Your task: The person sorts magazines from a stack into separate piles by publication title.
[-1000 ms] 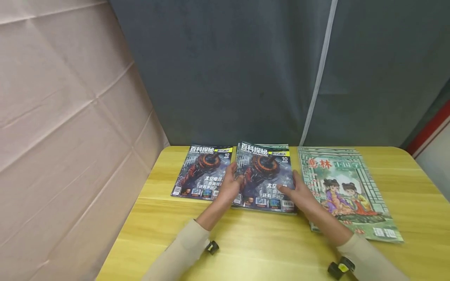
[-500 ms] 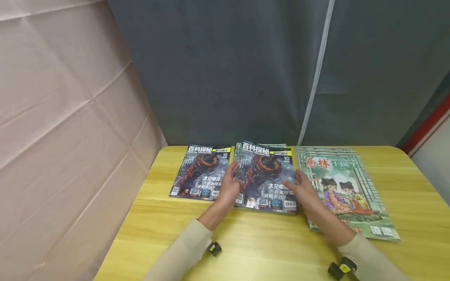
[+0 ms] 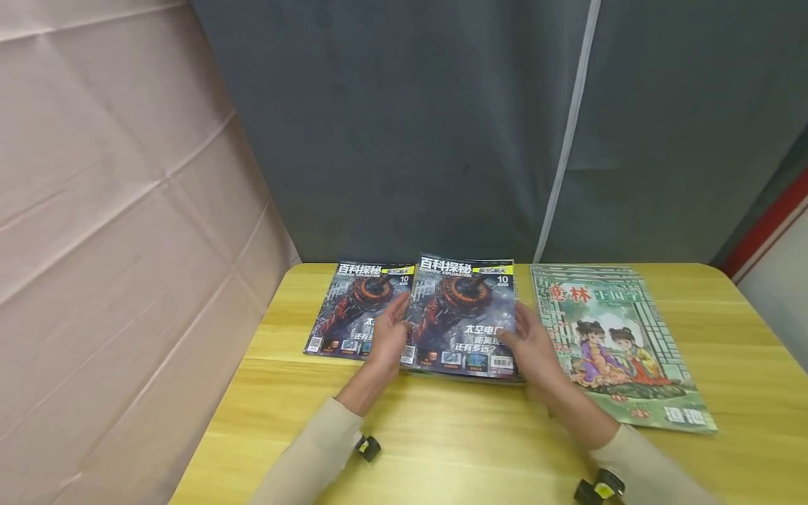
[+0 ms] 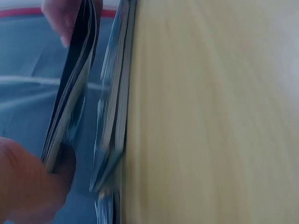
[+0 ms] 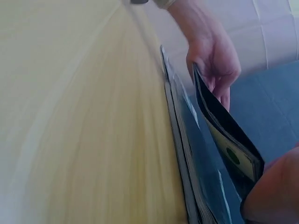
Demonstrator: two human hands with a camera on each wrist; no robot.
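Note:
In the head view, both hands hold a dark science magazine by its sides. My left hand grips its left edge and my right hand its right edge, thumb on the cover. The wrist views show this magazine raised and slightly bowed, apart from the stacked magazines on the table below it. Most of that stack is hidden from above. A matching dark magazine lies to the left, partly behind my left hand.
A green illustrated magazine lies on the right, near my right forearm. The yellow wooden table ends at a dark grey curtain behind. A pale cloth wall stands on the left.
Both hands have shifted left with the held magazine, after a slight move right. It now overlaps the right edge of the left magazine, and its tilt has lessened.

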